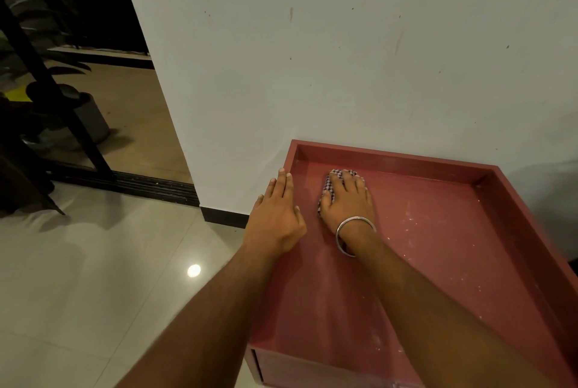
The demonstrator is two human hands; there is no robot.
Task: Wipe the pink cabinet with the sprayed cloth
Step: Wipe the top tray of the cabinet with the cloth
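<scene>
The pink cabinet (438, 246) stands low against the white wall (312, 59), its top a shallow recessed tray with a raised rim on the back and both sides; the sprayed cloth (328, 182), a small checked rag, lies flat on that top near the back left corner, just short of the rear rim; the right hand (347, 200) is spread palm-down over it, fingers extended and pressing rather than gripping, a metal bangle (355, 236) loose at the wrist; the left hand (276, 215) rests flat and empty along the cabinet's left rim, fingers together, bracing the piece; the two hands sit just beside each other without touching. Pale specks and dusty smears show on the right half and front of the top, so the wiping looks far from finished; the risk from here, as I judge it, is that the cloth, held only by downward pressure, bunches or slips out from under the palm on a long stroke; it may also ride up at the rim and leave grime packed in the corners; the bangle could drag on the surface; and the dust on the right could be smeared rather than lifted if the damp patch of cloth is already soiled. To the left lie glossy floor tiles (93, 262) and a dark doorway (78, 90) with a potted plant (72, 112) beyond.
</scene>
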